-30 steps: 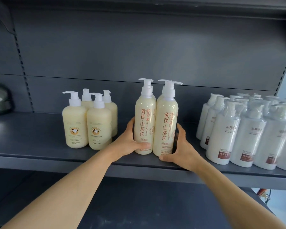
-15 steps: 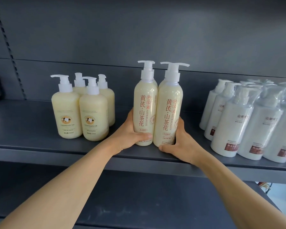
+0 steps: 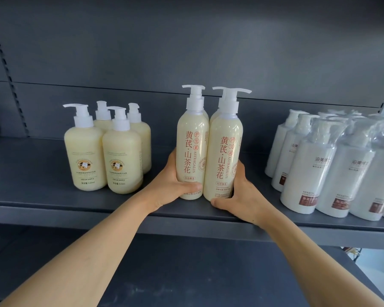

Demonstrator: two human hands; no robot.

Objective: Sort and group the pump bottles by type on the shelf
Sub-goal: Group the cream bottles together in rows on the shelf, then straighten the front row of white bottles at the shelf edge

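Head view, and I've got the tall cream bottles [image 3: 208, 147] bracketed between both hands at the middle of the grey shelf [image 3: 31, 196], near its front edge. My left hand [image 3: 173, 185] curls round the base of the left front bottle, thumb across its label; my right hand [image 3: 237, 191] wraps the base of the right front bottle, thumb along the bottom. Two more pump heads peek out just behind, so it looks like four in a tight block, the front pair touching side by side. Off to the left stand the short cow-label bottles [image 3: 104, 158], four of them in their own cluster, well apart from mine. Over on the right, the white wrapped bottles [image 3: 333, 171] crowd together in rows. So three types, three groups, and I judge this is the squaring-up step for the middle group. Next move, I reckon, calls for an even squeeze from both sides to keep the block upright and straight, then a gentle release without tipping those tall, narrow bottles, which look top-heavy.
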